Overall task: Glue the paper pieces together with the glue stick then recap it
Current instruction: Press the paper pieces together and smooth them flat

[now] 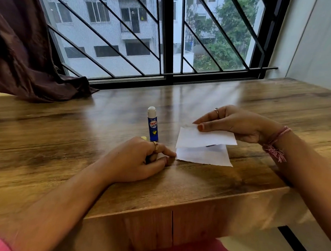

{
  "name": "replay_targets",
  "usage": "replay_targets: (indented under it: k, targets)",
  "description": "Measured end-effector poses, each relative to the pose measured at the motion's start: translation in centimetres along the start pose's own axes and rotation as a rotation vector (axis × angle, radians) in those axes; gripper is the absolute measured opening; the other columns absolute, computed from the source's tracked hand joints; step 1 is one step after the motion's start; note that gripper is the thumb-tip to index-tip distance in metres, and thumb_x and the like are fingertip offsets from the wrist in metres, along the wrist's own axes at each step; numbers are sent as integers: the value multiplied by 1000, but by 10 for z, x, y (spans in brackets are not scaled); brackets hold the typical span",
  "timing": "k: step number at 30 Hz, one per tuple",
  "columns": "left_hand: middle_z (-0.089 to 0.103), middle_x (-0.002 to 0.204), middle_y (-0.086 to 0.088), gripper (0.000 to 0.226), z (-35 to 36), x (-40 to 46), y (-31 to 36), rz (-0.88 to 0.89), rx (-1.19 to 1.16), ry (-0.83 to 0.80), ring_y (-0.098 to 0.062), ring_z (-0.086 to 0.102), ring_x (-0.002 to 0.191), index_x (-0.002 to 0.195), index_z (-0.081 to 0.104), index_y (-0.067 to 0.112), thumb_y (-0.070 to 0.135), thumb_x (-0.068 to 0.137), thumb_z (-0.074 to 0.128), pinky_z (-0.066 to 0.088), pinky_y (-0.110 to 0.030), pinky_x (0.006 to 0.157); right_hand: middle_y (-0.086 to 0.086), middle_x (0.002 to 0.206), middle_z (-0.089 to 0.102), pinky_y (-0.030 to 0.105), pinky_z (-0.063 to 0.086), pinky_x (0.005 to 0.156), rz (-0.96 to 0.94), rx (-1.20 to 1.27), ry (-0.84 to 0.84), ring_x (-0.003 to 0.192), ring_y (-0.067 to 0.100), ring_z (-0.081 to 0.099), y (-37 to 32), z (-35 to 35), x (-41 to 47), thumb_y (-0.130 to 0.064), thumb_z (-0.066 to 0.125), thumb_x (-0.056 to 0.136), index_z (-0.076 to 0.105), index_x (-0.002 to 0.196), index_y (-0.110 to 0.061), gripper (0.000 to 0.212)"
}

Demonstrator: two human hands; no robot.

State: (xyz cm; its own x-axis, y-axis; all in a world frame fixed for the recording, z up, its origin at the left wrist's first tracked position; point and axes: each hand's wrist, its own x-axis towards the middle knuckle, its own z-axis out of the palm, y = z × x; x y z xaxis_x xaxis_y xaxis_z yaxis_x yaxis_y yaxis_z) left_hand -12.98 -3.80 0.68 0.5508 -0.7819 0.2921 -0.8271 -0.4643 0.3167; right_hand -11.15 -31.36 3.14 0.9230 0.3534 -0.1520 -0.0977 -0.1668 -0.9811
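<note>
Glue stick [152, 124] stands upright and uncapped on the wooden table [234, 179], white tip up. Just in front of it the left hand [139, 160] rests, fingers curled — whether it grips anything I cannot tell. Right of the glue stick, the right hand [235, 123] pinches a paper piece [202, 137] above a second piece [203, 156] lying flat.

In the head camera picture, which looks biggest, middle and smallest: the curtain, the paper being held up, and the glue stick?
1. Curtain, by far the largest.
2. Held paper, pinched by the right hand.
3. Glue stick, smallest, standing upright.

The curtain sits farther back, so nearness is not inflating it.
</note>
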Motion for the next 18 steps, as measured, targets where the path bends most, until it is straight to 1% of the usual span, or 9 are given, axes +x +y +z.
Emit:
replay_targets:
  k: [2, 4, 6, 8, 11, 14, 18]
  targets:
    - [41, 44, 16, 21, 0, 0, 0, -2, -1, -4, 0, 51, 46, 109, 68, 21, 22, 92, 56, 34, 0, 54, 18, 97, 73, 27, 59, 57, 25, 11, -18, 76, 23, 73, -1, 0, -1, -11, 71, 71, 69, 106, 0, 36]
    - [44, 45, 19, 19, 0, -1, 0, 4, -4, -11, 3, 51, 48, 105, 70, 16, 19, 92, 57, 33, 1, 55, 17, 94, 74, 23, 58, 55, 26, -10, -21, 72, 21, 73, -1, 0, -1, -12, 71, 71, 69, 107, 0, 38]
    - [41, 44, 15, 22, 0, -1, 1, 6, -5, -9, 1, 51, 47, 110, 69, 19, 19, 92, 57, 33, 2, 55, 14, 92, 75, 21, 56, 53, 21, -46, -10, 69, 18, 72, -1, 0, -2, -14, 73, 69, 70, 106, -2, 39]
    - [39, 45, 14, 23, -1, 0, 1, 6, -5, -3, -2, 51, 46, 113, 67, 22, 19, 92, 57, 33, 1, 56, 13, 91, 75, 22, 57, 53, 15, -75, 5, 69, 18, 72, 0, 0, -1, -16, 74, 68, 71, 103, -4, 38]
    - [38, 45, 14, 23, -1, 0, 2, 1, -7, -1, -2, 50, 46, 112, 67, 22, 20, 92, 57, 33, 0, 55, 11, 90, 75, 23, 56, 53, 3, -131, 22, 68, 18, 71, 2, 2, -1, -18, 74, 68, 72, 102, -6, 35]
    - [40, 45, 15, 23, -1, -1, 2, -3, -8, 2, -2, 51, 46, 112, 67, 22, 19, 92, 57, 33, 0, 54, 11, 91, 75, 21, 55, 53, -4, -162, 29, 69, 17, 71, 3, 3, 0, -20, 74, 68, 71, 104, -6, 39]
    - [45, 45, 16, 20, -1, 0, 1, -19, -8, -6, -2, 51, 46, 107, 70, 17, 18, 92, 58, 34, 0, 55, 12, 94, 75, 22, 56, 54, -9, -177, 25, 72, 18, 71, 3, 3, 0, -22, 75, 66, 72, 103, -7, 40]
